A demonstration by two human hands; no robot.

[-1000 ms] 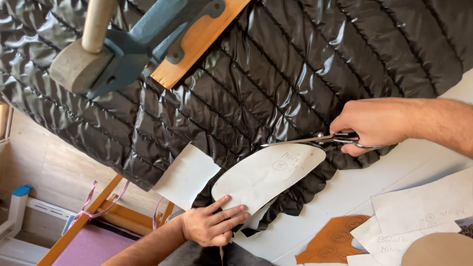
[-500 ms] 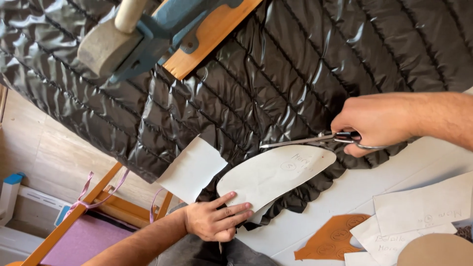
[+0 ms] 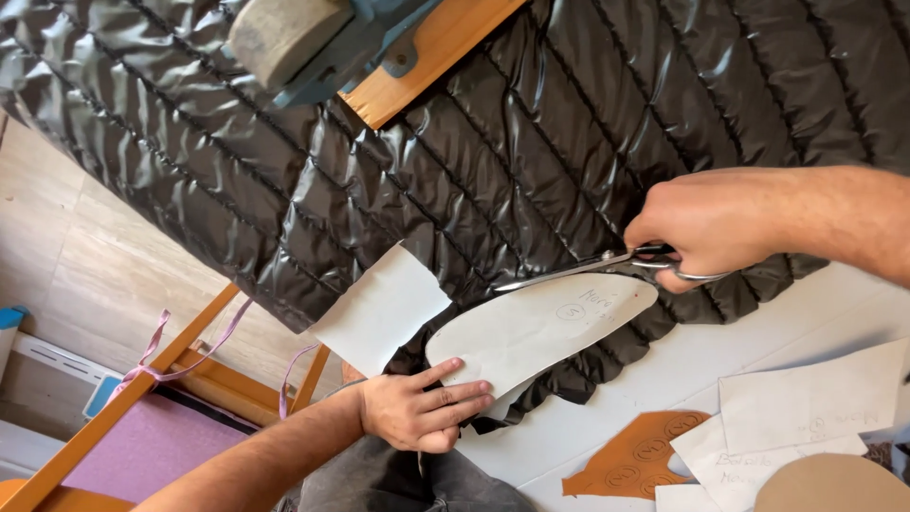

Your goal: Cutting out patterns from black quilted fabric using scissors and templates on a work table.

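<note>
Your right hand (image 3: 706,223) is closed around the handles of the scissors (image 3: 588,268), whose slim blades lie nearly shut along the upper edge of the pale, sole-shaped paper pattern (image 3: 540,327). Your left hand (image 3: 417,410) presses flat, fingers spread, on the pattern's near end, holding it against the glossy black quilted fabric (image 3: 531,123) beneath.

1. A white desk (image 3: 834,313) takes up the lower right of the view, in soft, even light.
2. The floor (image 3: 85,256) on the left is pale wood-look boards.
3. A wooden frame (image 3: 190,332) of orange-brown bars stands on that floor, with pink ribbon (image 3: 156,346) looped over one bar.
4. A purple mat (image 3: 142,455) lies inside the frame, at the lower left.
5. A wooden plank (image 3: 436,52) crosses the top, beside a blue-grey machine part (image 3: 355,47) with a round beige pad (image 3: 284,33).
</note>
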